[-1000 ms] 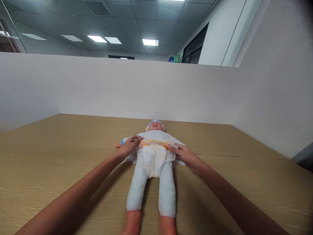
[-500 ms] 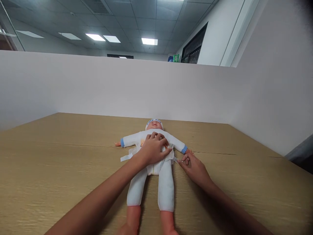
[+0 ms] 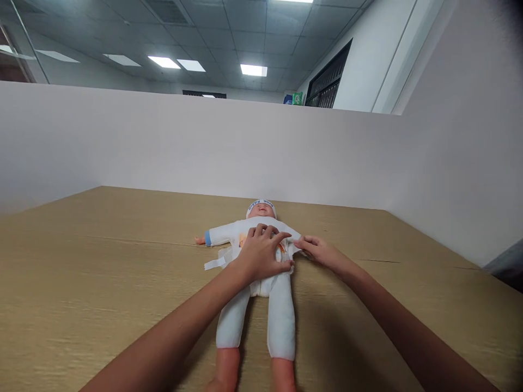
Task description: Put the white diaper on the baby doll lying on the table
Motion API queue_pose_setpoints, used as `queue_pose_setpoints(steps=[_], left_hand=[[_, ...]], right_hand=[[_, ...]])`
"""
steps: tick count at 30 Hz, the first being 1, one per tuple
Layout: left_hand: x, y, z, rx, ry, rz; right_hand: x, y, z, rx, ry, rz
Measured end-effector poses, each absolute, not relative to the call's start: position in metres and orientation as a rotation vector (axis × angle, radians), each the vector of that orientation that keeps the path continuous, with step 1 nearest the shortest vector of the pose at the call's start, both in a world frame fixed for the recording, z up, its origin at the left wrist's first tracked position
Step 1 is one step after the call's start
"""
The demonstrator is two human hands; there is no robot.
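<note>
A baby doll (image 3: 281,318) in a white suit with blue cuffs and a lettered cap lies on its back, its head away from me. A white diaper (image 3: 260,288) is around its hips, over the suit. My left hand (image 3: 263,255) rests with spread fingers on the doll's belly and the diaper's front. My right hand (image 3: 316,251) pinches the diaper's side edge at the doll's right-hand side in view, near its waist. On the other side a fastening tab (image 3: 214,263) sticks out loose over the table. My right hand hides the doll's nearer cuff.
The wooden tabletop (image 3: 143,305) extends around the doll, with a seam across it. A white partition (image 3: 245,147) rises behind its far edge, and another white wall (image 3: 461,163) stands to the right. A dark grey object (image 3: 509,258) shows at the right edge.
My right hand has moved up and slightly inward, from the tab low at the doll's side to the waist edge. The left hand stays on the belly, its fingers spread wider.
</note>
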State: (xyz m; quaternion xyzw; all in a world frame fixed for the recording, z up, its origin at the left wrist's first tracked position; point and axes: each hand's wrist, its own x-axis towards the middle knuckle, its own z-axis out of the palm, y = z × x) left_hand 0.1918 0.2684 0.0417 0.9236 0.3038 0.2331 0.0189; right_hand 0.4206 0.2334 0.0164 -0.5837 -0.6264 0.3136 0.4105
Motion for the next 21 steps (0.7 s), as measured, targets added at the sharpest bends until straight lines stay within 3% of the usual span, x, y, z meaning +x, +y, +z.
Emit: queue_pose_setpoints(steps=[6, 14, 21], left_hand=[[0.19, 0.27, 0.039, 2.763, 0.964, 0.764], [0.185, 0.276, 0.037, 2.63, 0.881, 0.779], [0.137, 0.28, 0.047, 2.235, 0.588, 0.929]], right_hand=[[0.361, 0.261, 0.008, -1.381, -1.553, 0.638], [0.353, 0.197, -0.015, -1.149, -1.817, 0.207], [0.359, 0.189, -0.028, -1.093, -1.942, 0.174]])
